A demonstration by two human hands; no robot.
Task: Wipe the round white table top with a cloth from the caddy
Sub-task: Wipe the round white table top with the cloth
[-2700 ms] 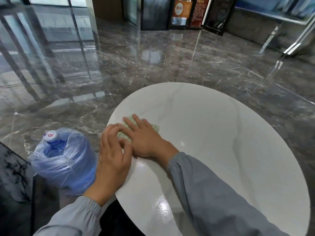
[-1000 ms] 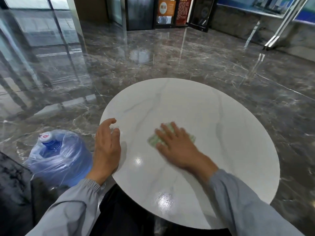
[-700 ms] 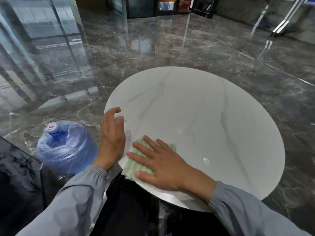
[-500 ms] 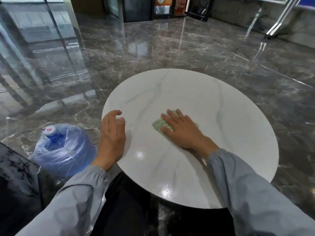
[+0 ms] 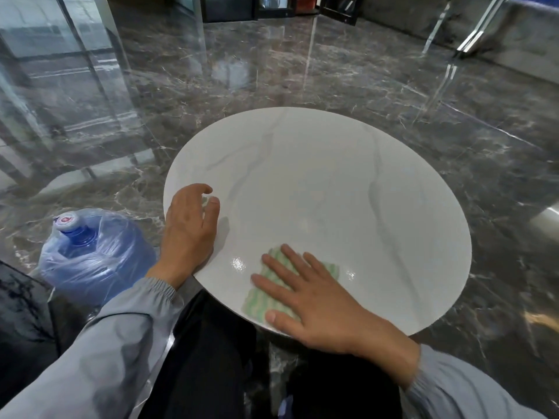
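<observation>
Glossy marble flooring surrounds the round white counter (image 5: 332, 176). At its 6 o'clock rim the right hand (image 5: 317, 300) presses flat, fingers spread, on the green-striped cloth (image 5: 260, 300). The left hand (image 5: 187, 228) rests loosely open at 9 o'clock. The bare counter stretches toward 12.

Polished dark grey white-veined marble floor (image 5: 348, 86) reflects light. Glass partition panels (image 5: 45, 40) stand beyond and left of the left hand's fingers (image 5: 212, 211). Plastic-wrapped blue water jug (image 5: 96, 255) sits left of them.
</observation>
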